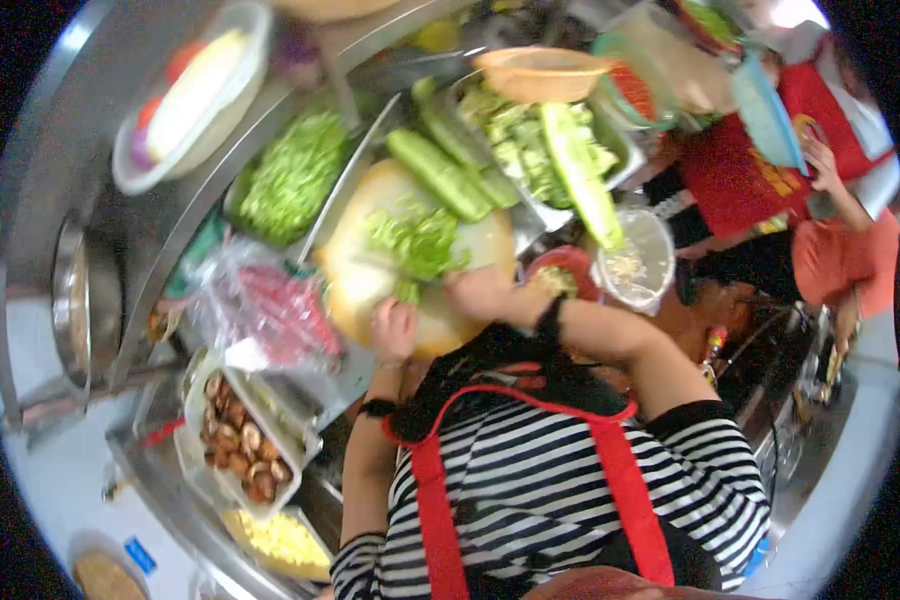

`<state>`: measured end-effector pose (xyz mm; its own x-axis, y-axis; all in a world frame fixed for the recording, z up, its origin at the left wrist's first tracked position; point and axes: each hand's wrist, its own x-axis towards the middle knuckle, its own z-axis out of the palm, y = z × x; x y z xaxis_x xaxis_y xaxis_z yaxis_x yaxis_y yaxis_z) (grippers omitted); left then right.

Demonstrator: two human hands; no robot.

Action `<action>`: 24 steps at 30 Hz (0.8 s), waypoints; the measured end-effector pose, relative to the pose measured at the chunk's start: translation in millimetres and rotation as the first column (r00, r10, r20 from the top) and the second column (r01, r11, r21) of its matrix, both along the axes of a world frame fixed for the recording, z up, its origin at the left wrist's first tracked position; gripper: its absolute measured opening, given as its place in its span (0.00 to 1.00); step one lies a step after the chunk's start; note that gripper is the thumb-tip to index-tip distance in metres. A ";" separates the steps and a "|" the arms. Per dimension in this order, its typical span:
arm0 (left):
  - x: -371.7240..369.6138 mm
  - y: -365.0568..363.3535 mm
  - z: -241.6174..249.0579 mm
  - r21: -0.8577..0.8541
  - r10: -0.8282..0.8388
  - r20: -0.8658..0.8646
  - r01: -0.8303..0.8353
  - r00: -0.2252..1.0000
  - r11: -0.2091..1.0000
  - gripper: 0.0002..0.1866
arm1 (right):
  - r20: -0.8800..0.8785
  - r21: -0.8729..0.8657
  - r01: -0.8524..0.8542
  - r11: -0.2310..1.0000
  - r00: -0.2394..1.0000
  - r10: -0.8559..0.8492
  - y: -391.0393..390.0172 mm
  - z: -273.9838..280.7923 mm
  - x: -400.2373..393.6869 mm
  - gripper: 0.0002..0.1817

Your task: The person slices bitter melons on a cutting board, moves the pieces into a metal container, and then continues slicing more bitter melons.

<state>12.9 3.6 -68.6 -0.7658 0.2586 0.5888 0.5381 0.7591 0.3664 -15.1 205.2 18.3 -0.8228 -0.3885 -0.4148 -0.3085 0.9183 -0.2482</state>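
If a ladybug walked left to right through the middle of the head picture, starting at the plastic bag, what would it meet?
Plastic bag, left hand, right hand, red bowl, white bucket.

Legible text: none | Co-worker's red garment [718, 178]: yellow marks [778, 182], blurred, unreadable | Blue patch [140, 555]: wording, if any, too small to tell

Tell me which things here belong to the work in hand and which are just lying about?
Seemingly part of the work:
left hand
right hand, blurred; any tool is unclear
board
cut greens on it

Probably just lying about:
mushrooms
plastic bag
orange basket
yellow pieces
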 end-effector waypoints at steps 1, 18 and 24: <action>0.3 -0.7 -2.0 -0.009 0.018 -0.014 -0.018 1.000 1.000 0.10 | 0.006 -0.039 -0.002 0.999 1.000 0.002 0.6 -3.2 -0.6 0.12; 2.9 0.5 5.6 0.019 0.056 0.088 -0.058 0.995 0.998 0.07 | -0.083 -0.086 -0.097 0.992 0.993 0.090 11.3 14.8 -0.8 0.11; 1.1 4.0 8.8 0.053 0.052 0.030 -0.053 0.998 0.997 0.07 | -0.173 -0.044 -0.143 0.989 0.976 0.134 11.5 -13.6 -6.7 0.11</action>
